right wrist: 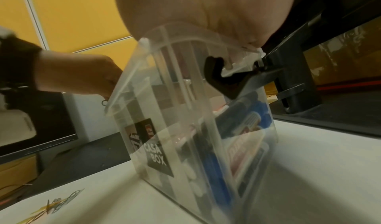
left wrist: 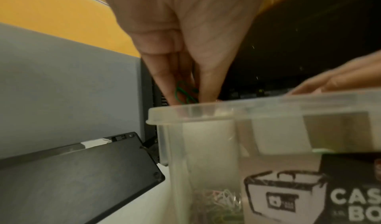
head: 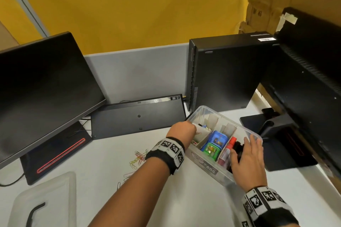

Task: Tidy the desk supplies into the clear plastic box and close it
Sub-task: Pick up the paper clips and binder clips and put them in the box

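Observation:
The clear plastic box [head: 206, 167] stands open on the white desk, right of centre, split into compartments. My left hand [head: 192, 131] hovers over its left compartment and pinches green paper clips [left wrist: 182, 91] between thumb and fingers just above the rim [left wrist: 206, 111]. More clips [left wrist: 218, 199] lie at the bottom of that compartment. My right hand [head: 246, 155] rests on the box's right end with its fingers laid over the rim. Inside sit a blue item [head: 218, 137], a green item [head: 210, 150] and a red marker [head: 231, 143]. Several coloured paper clips [head: 138, 157] lie loose on the desk.
The box's clear lid [head: 46, 199] with a black handle lies at the front left. A monitor [head: 46, 88] stands at the left, a keyboard [head: 138, 116] leans against the grey partition, a black computer tower [head: 221, 72] is behind the box, and a second monitor's stand [head: 276, 134] is to its right.

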